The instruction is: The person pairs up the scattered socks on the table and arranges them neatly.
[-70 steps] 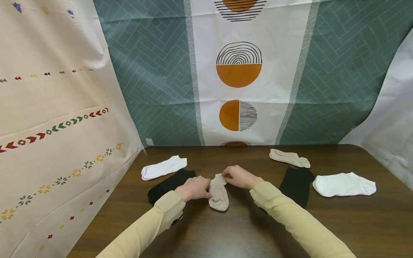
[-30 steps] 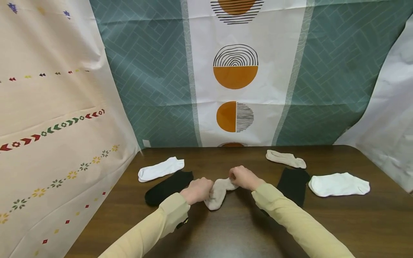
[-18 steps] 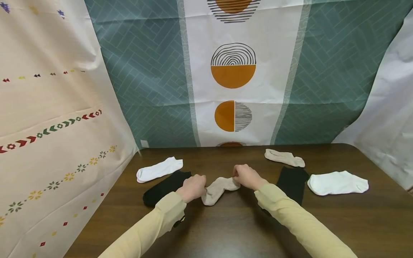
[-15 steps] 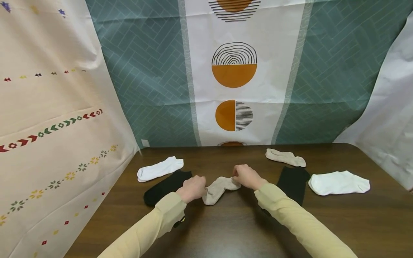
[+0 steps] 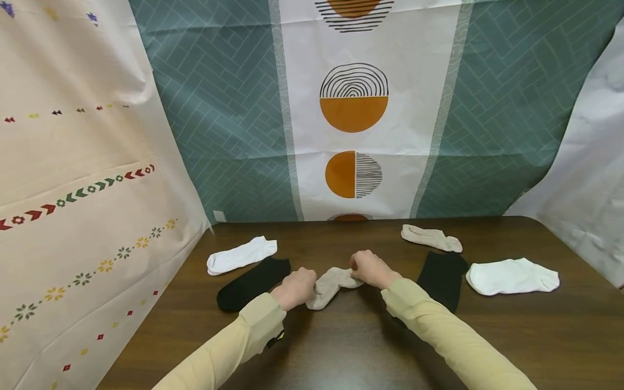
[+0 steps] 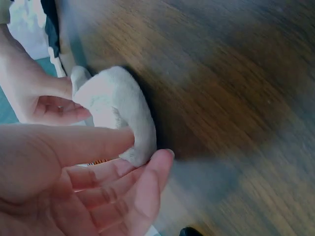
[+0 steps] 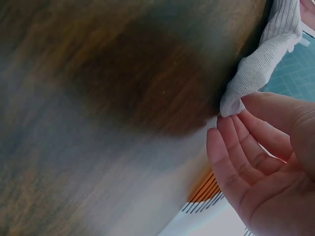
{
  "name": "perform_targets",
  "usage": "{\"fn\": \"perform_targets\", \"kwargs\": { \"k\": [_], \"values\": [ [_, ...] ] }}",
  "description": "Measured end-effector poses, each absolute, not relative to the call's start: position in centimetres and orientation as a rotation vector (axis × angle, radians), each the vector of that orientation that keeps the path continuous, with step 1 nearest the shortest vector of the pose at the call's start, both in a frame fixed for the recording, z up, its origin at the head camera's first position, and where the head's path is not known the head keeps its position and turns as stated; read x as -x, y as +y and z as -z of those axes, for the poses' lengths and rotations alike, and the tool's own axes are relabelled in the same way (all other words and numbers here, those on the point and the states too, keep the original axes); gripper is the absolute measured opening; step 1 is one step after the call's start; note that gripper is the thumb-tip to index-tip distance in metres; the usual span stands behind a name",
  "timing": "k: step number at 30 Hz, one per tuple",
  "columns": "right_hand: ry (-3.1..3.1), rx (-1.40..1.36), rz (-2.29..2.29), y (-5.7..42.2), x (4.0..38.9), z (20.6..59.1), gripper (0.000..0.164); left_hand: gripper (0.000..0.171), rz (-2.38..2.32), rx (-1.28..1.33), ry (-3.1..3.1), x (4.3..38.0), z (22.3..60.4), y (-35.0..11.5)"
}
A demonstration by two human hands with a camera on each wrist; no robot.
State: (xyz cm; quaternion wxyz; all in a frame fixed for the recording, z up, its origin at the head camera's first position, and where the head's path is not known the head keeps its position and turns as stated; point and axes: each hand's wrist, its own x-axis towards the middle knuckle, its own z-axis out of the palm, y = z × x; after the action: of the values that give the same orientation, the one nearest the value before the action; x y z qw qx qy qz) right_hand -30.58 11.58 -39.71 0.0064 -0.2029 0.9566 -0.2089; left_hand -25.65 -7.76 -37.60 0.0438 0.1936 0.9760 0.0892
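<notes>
A beige ribbed sock [image 5: 332, 285] lies bent on the dark wooden table, between both hands. My left hand [image 5: 296, 288] pinches its near-left end; in the left wrist view the thumb presses the sock [image 6: 123, 105] against the fingers. At the other end, my right hand [image 5: 371, 269] pinches the sock between thumb and fingertips, as the right wrist view shows on the ribbed cloth [image 7: 261, 66]. Close by the left hand lies a black sock [image 5: 253, 284]. Another black sock [image 5: 442, 280] is partly behind the right sleeve.
A white sock [image 5: 242, 255] lies at the back left of the table [image 5: 336, 352]. On the right are a second beige sock [image 5: 431, 238] near the back edge and a white sock [image 5: 513, 277]. A patterned curtain [image 5: 234, 119] hangs behind the table.
The beige sock, earlier upright in the head view, now lies slanted and bent. My right hand went from touching its top to pinching its right end; the left pinches the lower end.
</notes>
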Motion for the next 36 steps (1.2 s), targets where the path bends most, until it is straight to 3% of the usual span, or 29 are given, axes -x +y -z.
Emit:
{"fn": "perform_targets", "kwargs": {
  "k": [19,29,36],
  "values": [
    [2.952,0.541,0.847,12.4,30.0,39.1,0.012,0.015,-0.389,-0.733,3.212,27.6,38.4,-7.8],
    [2.937,0.492,1.002,13.8,29.5,38.1,0.006,0.022,-0.555,-0.813,3.291,28.7,37.8,-7.6],
    [2.918,0.412,1.07,15.0,29.5,37.7,0.005,0.017,-0.631,-0.821,3.333,29.7,37.6,-6.7]
  ]
}}
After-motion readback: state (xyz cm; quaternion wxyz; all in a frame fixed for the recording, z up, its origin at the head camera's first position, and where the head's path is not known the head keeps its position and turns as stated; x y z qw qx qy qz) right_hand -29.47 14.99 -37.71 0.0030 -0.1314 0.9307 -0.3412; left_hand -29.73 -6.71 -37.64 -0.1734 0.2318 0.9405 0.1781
